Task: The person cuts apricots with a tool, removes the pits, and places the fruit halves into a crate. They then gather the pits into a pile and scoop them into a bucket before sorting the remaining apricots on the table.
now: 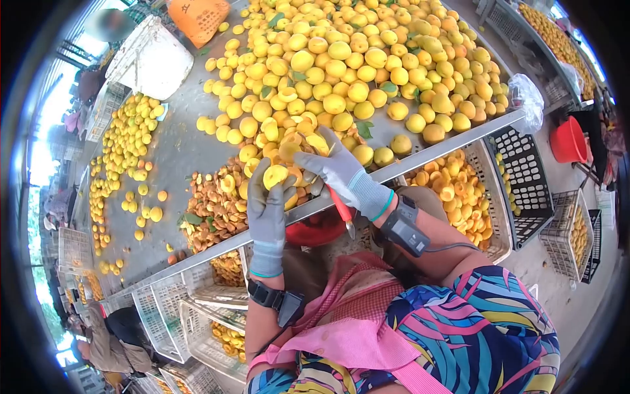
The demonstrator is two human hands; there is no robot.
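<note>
My left hand (266, 209), in a grey glove, is closed on a yellow apricot half (275, 175) between thumb and fingers. Close by on the right, my gloved right hand (338, 169) grips a red-handled tool (340, 205) whose short metal tip points back toward my body. Its fingers reach up to another cut apricot piece (317, 144) at the edge of the heap. Whole apricots (335, 72) with some green leaves are piled on the metal table (177, 131) beyond both hands. Brown apricot pits (213, 213) lie heaped left of my left hand.
A crate of apricot halves (453, 190) stands below the table edge on the right, beside a black crate (525, 174). Under the table rim is a red basin (315, 230). White crates (164, 308) line the left. A white bucket (152, 59) sits on the table's far left.
</note>
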